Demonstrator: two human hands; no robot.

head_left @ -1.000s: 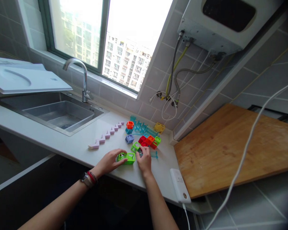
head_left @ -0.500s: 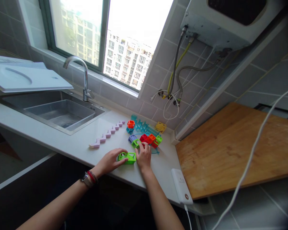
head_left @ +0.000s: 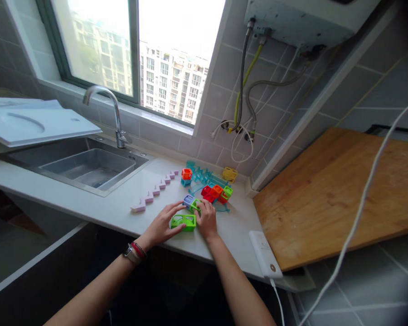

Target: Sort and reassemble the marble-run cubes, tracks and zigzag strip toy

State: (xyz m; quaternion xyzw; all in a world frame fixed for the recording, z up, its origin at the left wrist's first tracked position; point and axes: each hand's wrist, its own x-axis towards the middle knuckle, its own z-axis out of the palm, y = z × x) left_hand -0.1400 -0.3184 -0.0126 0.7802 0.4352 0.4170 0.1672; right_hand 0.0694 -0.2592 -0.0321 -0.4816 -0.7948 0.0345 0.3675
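Note:
A joined pair of bright green open-sided toy blocks lies near the counter's front edge. My left hand is spread beside it, its thumb along the pair's front and its fingertips reaching the purple block. That purple block sits against another green block, which my right hand has its fingers curled over, partly hiding it. Just behind are red blocks, an orange block and a further green block. An orange-red block is stacked on a blue one.
A zigzag lilac strip lies to the left, with clear teal track pieces and a yellow block by the wall. The sink is left. A white power bank with a cable and a wooden board are right.
My left hand has shifted its fingers from the green pair up to the purple block. My right hand stays at the green block beside it. The camera view has tilted down slightly.

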